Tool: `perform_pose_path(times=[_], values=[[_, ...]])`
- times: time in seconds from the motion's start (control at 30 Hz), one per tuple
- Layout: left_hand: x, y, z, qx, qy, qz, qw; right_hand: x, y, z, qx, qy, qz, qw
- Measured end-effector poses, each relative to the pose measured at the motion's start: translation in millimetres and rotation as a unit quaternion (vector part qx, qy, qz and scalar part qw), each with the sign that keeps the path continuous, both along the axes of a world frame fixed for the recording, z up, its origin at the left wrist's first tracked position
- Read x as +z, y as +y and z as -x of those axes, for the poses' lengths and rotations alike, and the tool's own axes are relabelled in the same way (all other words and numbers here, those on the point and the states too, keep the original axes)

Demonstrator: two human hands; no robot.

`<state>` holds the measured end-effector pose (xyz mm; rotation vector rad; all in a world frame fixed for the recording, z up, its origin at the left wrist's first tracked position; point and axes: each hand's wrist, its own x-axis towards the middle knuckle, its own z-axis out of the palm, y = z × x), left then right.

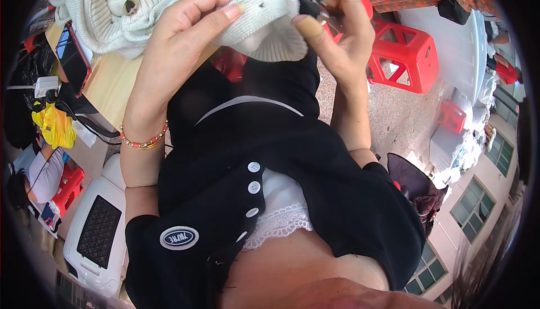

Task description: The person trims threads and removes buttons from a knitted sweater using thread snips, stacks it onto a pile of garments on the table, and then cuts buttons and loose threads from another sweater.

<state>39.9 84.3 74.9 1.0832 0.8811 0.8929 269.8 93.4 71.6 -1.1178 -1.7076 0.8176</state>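
A cream knitted garment (149, 25) with ribbed bands and a brown button (131, 6) lies over the table's edge. My left hand (188, 36) is closed, pinching a ribbed strip of it between thumb and fingers. This strip's loose end hangs toward my right hand, and a small dark spot or hole shows on it. My right hand (346, 39), with a tan cover on the thumb tip, holds a small dark metal tool (322, 10) that looks like thread snips. The fingers partly hide the tool, and its tips are blurred.
The pale wooden table (115, 84) carries a phone (73, 59) at its left edge. Red plastic stools (419, 56) stand at right. Beyond the table at left are a yellow bag (54, 126), a white charger (46, 87), cables, a white seat-like thing (98, 230) and another person (42, 177).
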Motion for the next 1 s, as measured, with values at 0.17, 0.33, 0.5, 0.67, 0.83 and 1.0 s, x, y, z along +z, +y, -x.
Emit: perform_pose_path(times=[0.17, 0.33, 0.5, 0.67, 0.83, 1.0], values=[[0, -2, -7, 0.012, 0.0, -0.002, 1.0, -12, 5, -5, 0.079, -0.079, -0.083, 0.99], [1, -3, -4, -0.001, 0.036, 0.024, 0.999, -14, 3, -4, 0.072, -0.129, -0.098, 0.984], [0, -3, -5, 0.005, 0.038, 0.033, 0.999, -23, 9, -2, 0.056, -0.116, -0.171, 0.977], [0, -1, -3, 0.003, 0.041, 0.032, 0.999, -21, 10, 2, 0.064, -0.108, -0.175, 0.977], [6, 11, -7, -0.051, 0.05, -0.027, 0.997, -17, 11, 7, 0.097, 0.138, 0.064, 0.984], [19, 31, -12, -0.102, 0.161, -0.13, 0.973, -15, 15, -10, 0.076, 0.256, 0.165, 0.949]])
